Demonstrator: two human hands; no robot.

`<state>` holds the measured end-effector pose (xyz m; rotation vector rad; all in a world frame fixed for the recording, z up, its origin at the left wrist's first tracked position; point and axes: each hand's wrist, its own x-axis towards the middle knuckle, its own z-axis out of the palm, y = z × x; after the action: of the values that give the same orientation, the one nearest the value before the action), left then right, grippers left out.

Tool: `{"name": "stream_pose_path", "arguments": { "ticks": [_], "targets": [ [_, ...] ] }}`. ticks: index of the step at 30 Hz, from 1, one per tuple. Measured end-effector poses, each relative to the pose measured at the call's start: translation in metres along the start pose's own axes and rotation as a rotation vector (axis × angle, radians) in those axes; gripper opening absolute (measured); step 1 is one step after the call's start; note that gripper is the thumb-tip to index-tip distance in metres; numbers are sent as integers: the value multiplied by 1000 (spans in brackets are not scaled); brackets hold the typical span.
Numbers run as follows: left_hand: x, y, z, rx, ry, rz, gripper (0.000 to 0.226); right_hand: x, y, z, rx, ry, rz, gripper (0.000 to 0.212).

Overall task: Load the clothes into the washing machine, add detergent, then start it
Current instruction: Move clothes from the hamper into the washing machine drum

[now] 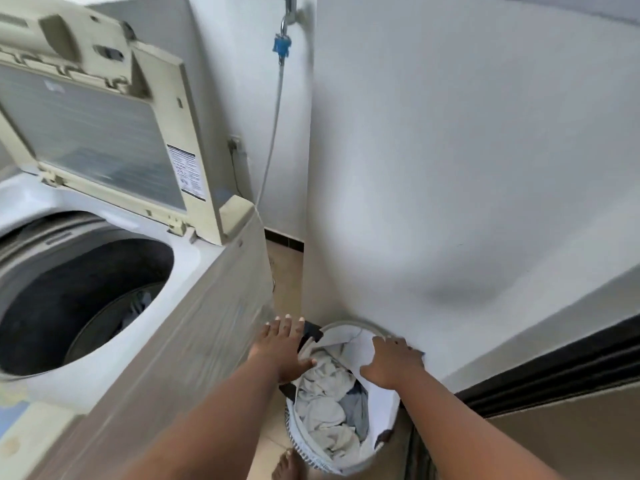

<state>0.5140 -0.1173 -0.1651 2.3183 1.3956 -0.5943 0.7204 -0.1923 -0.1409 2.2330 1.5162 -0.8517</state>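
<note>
- The smooth white painted wall (467, 161) fills the view from twelve to three o'clock, with a faint grey smudge low on it.
- The boxy beige-sided top-loading washing machine (194, 327) fills the nine o'clock side; its round dark drum (69, 299) stands open, and a little grey cloth shows deep inside.
- The cream plastic lid with a ribbed translucent window (93, 123) stands raised at eleven o'clock; a printed black-and-white sticker (188, 176) sits on its right frame, the writing too small to read.
- The round white perforated plastic laundry basket (311, 459) stands on the tiled floor at six o'clock, just beside the machine and against the wall.
- The crumpled white and pale blue clothes (325, 407) lie heaped inside the basket, soft and creased.
- A thin pale hose (273, 126) hangs down the corner at twelve o'clock from a blue plastic fitting (281, 46).
- The left hand (282, 351) hovers over the basket's left rim, fingers straight and spread, grasping nothing.
- The right hand (393, 362) rests on a flat white garment (349, 344) at the basket's right rim, fingers curled over the fabric.
- A bare foot (289, 465) shows at six o'clock beside the basket.
</note>
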Motion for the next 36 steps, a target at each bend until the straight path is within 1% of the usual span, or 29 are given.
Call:
{"name": "stream_pose_path", "arguments": {
  "ticks": [5, 8, 11, 14, 17, 19, 21, 23, 25, 28, 31, 33, 36],
  "targets": [
    [64, 18, 15, 30, -44, 150, 90, 55, 13, 27, 8, -64, 36, 73],
    [104, 26, 44, 89, -49, 256, 88, 85, 17, 50, 67, -110, 58, 63],
    [139, 36, 94, 150, -144, 334, 87, 129, 23, 97, 133, -191, 65, 60],
    [169, 49, 159, 144, -275, 327, 87, 173, 26, 150, 208, -250, 72, 59],
    [201, 56, 225, 215, -362, 330, 83, 221, 28, 207, 230, -322, 79, 57],
    [226, 59, 266, 221, -423, 297, 81, 254, 32, 244, 230, -355, 94, 57],
    [255, 58, 298, 124, -478, 194, 82, 289, 36, 277, 246, -361, 110, 58],
    [287, 55, 319, 0, -497, 68, 83, 321, 37, 299, 262, -357, 95, 56],
    [324, 54, 337, -145, -451, -37, 86, 355, 38, 318, 258, -337, 68, 53],
    [368, 46, 353, -298, -374, -150, 94, 398, 35, 339, 295, -241, 53, 54],
    [395, 32, 370, -276, -346, -156, 94, 433, 28, 355, 388, -113, 32, 61],
    [404, 23, 380, -244, -341, -147, 92, 450, 23, 362, 384, -81, -9, 67],
    [412, 15, 394, -157, -269, -113, 89, 467, 20, 373, 350, -46, -75, 83]
  ]
}}
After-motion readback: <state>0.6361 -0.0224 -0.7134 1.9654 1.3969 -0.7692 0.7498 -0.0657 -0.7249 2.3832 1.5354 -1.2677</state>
